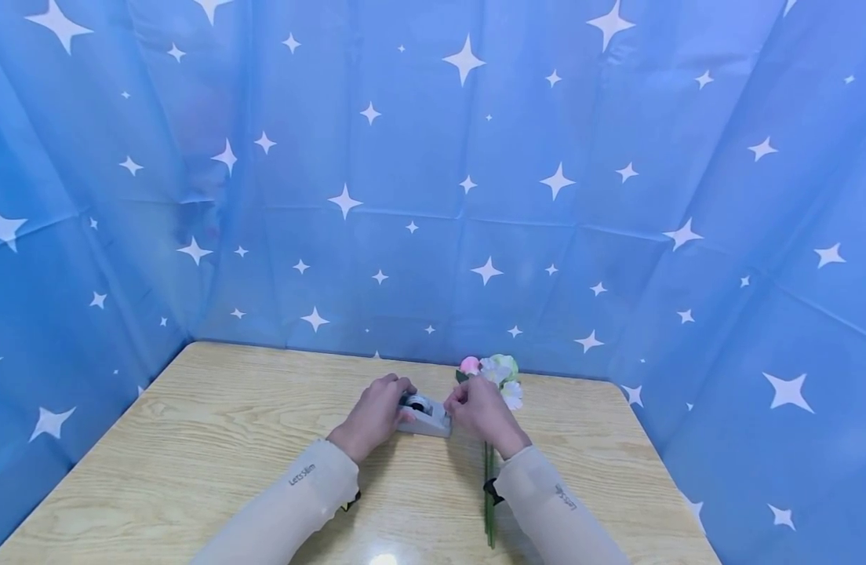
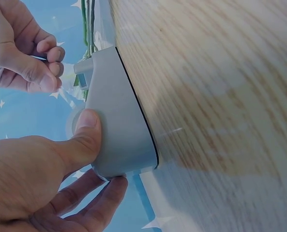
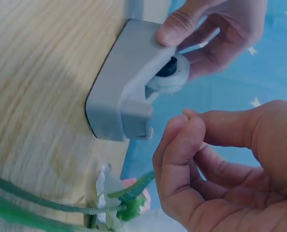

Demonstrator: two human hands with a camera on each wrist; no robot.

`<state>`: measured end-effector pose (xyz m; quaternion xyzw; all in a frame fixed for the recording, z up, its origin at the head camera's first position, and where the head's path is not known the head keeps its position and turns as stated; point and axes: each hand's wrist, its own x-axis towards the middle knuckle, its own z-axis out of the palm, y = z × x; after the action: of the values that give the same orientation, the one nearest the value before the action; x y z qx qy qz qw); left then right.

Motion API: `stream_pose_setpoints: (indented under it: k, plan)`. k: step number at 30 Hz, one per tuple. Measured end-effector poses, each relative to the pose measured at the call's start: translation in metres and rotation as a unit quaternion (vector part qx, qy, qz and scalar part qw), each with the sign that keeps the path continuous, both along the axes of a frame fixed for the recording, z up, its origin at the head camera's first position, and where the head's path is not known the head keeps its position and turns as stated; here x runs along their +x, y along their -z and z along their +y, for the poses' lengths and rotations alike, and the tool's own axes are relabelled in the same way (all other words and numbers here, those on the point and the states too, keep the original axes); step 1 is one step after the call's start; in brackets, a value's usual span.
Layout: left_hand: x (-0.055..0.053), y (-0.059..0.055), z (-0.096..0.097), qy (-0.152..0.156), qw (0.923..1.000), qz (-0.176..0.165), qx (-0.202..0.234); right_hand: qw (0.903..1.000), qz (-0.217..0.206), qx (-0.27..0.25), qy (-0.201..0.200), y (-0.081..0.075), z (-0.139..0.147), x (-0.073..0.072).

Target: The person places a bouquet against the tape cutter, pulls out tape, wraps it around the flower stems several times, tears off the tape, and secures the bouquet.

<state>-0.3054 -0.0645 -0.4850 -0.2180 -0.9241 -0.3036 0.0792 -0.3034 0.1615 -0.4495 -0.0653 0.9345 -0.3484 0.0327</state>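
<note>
A grey tape dispenser (image 1: 433, 424) stands on the wooden table, with a roll of clear tape (image 3: 172, 79) on a dark hub. My left hand (image 1: 376, 412) grips its back end, the thumb on the near side and the fingers around the rear and far side. Just past the cutter end, my right hand (image 1: 485, 408) pinches the loose end of the tape (image 2: 66, 98) between thumb and index finger. A short clear strip runs from the roll to those fingertips in the left wrist view.
Artificial flowers (image 1: 500, 369) in pink, white and pale green lie right of the dispenser, partly behind my right hand. Their long green stems (image 1: 489, 510) run toward the front, beside the right forearm. A blue star-patterned curtain (image 1: 419, 157) hangs behind the wooden table (image 1: 228, 439).
</note>
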Motion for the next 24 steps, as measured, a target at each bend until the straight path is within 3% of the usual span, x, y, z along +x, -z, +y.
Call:
stream_pose_setpoints:
  k: [13,15,16,20,22,23,24]
  plan:
    - [0.003,-0.001,-0.001,0.0,0.9999,-0.001,0.013,0.9988,-0.028,-0.039,0.006,-0.01,0.027,0.008]
    - [0.003,0.0,-0.002,0.004,0.9999,-0.002,0.016,0.9984,-0.034,-0.046,0.001,-0.011,0.029,0.01]
    - [-0.002,0.008,-0.004,0.013,0.9997,0.011,0.02,0.9982,-0.035,-0.048,-0.002,-0.011,0.03,0.01]
    - [-0.002,0.009,-0.004,0.016,0.9997,0.008,0.018,0.9972,-0.046,-0.059,-0.003,-0.013,0.035,0.011]
    - [-0.002,0.007,-0.004,0.012,0.9998,0.003,0.017,0.9971,-0.047,-0.06,0.001,-0.015,0.039,0.01]
    - [0.002,0.0,-0.002,0.002,0.9998,-0.012,0.013,0.9969,-0.048,-0.062,0.003,-0.016,0.041,0.01]
    - [0.002,-0.001,-0.001,-0.001,0.9998,-0.014,0.014,0.9968,-0.048,-0.063,0.005,-0.017,0.043,0.01]
